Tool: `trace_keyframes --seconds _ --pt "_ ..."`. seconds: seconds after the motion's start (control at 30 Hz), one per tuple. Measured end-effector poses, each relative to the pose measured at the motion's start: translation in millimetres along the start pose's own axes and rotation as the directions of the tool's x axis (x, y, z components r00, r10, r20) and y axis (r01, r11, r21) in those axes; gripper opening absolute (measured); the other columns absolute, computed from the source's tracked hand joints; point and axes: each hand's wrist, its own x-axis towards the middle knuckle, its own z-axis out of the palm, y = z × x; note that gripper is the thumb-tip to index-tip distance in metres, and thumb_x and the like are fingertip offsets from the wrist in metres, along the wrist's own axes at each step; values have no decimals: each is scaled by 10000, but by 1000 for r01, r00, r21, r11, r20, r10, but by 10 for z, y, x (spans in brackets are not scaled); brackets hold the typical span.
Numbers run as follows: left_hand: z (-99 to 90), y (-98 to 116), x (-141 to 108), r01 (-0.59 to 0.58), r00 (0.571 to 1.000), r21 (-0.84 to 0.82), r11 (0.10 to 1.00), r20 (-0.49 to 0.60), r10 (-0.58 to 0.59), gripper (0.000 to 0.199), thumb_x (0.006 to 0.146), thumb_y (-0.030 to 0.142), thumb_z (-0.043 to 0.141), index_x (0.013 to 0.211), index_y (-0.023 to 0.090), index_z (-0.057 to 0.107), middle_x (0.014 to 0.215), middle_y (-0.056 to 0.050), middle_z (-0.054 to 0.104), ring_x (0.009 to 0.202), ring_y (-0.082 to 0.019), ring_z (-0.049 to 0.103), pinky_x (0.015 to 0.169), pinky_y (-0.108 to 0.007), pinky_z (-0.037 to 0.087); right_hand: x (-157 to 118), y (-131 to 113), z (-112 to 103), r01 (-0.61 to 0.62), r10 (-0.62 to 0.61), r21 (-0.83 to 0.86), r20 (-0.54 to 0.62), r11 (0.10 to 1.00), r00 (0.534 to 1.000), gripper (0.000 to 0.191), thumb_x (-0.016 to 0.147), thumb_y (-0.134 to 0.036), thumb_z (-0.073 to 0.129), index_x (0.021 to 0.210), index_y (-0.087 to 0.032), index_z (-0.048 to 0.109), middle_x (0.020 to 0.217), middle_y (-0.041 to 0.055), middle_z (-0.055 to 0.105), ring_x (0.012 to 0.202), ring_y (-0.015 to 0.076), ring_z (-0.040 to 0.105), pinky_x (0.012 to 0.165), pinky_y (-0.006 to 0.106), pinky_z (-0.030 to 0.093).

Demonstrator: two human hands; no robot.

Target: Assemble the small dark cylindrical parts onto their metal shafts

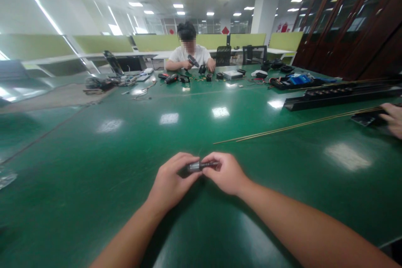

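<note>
Just above the green tabletop, my two hands meet around a small cylindrical metal part [194, 167], silvery at its left end with a thinner dark section on the right. Its exact kind is not clear. My left hand [171, 180] pinches the thick silvery end between thumb and fingers. On the other side, the thumb and index finger of my right hand [225, 172] are closed on the dark thin section, partly hiding it. The part lies nearly level, pointing left to right.
Long thin brass-coloured rods [270, 133] lie to the right, near another person's hand [394, 119] and a black channel [314, 99]. Across the green table [132, 146], a co-worker [188, 56] holds a power drill [192, 61] behind scattered tools and parts.
</note>
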Motion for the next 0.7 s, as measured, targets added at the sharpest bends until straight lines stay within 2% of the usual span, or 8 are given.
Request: trace_keyframes --seconds 0.4,0.7 --pt "-34 31 0 26 1000 0 1000 -3 -26 199 832 308 709 1011 222 709 990 -41 687 917 -176 646 823 -289 522 7 -36 -19 -28 28 24 10 999 1000 135 745 -189 668 862 -161 728 835 38 743 741 175 676 733 291 532" --pt "-41 12 -10 -2 1000 21 1000 -27 3 201 834 271 704 1029 220 704 993 -38 684 918 -168 643 819 -279 516 17 -33 -18 -65 64 74 24 995 998 142 740 -214 667 851 -147 724 756 28 709 674 157 629 642 265 485"
